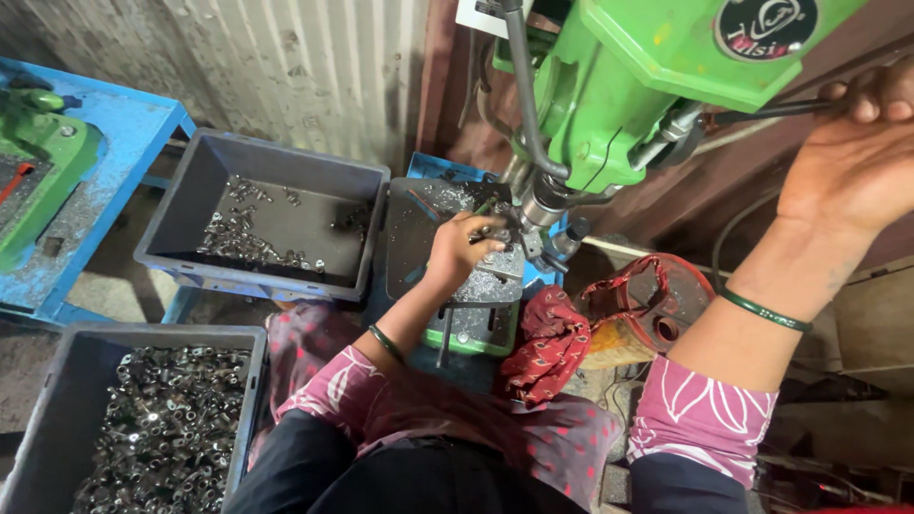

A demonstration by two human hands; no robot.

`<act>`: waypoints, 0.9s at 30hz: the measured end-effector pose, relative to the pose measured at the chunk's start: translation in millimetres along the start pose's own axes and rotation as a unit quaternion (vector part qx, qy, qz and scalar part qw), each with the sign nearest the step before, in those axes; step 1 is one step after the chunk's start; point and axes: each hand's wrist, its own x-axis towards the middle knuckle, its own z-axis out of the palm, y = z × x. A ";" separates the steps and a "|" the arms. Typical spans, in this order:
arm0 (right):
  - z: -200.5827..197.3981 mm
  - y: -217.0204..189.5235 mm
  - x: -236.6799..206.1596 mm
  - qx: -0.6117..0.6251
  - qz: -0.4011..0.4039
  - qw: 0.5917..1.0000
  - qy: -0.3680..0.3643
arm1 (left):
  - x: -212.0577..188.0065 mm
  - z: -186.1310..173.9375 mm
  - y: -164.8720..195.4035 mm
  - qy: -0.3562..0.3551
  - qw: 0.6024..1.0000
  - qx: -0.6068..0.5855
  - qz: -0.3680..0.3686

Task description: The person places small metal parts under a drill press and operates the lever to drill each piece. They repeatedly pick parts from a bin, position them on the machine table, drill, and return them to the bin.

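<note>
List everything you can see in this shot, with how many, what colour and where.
Drill press: one, green, top centre.
Feed lever: one, dark, upper right.
Work table: one, grey-green, strewn with swarf, under the spindle.
Upper bin: one, grey, left of the press, few small metal parts.
Lower bin: one, grey, bottom left, heaped with metal parts.
Blue stand: one, far left.
Cloth: one, red, right of the work table.
Left hand: at the work table under the spindle.
Right hand: gripping the feed lever.
</note>
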 end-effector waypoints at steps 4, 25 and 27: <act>11.3 -0.4 -3.6 0.006 -0.002 1.000 0.008 | 4.8 9.0 20.3 0.026 0.997 0.006 -0.077; 73.1 -15.6 -25.6 0.031 -0.014 0.998 0.049 | -5.4 26.6 10.9 0.070 0.986 0.149 0.004; 96.1 -23.3 -55.6 0.025 -0.035 0.998 0.038 | -3.9 24.1 8.3 0.082 0.984 0.157 0.014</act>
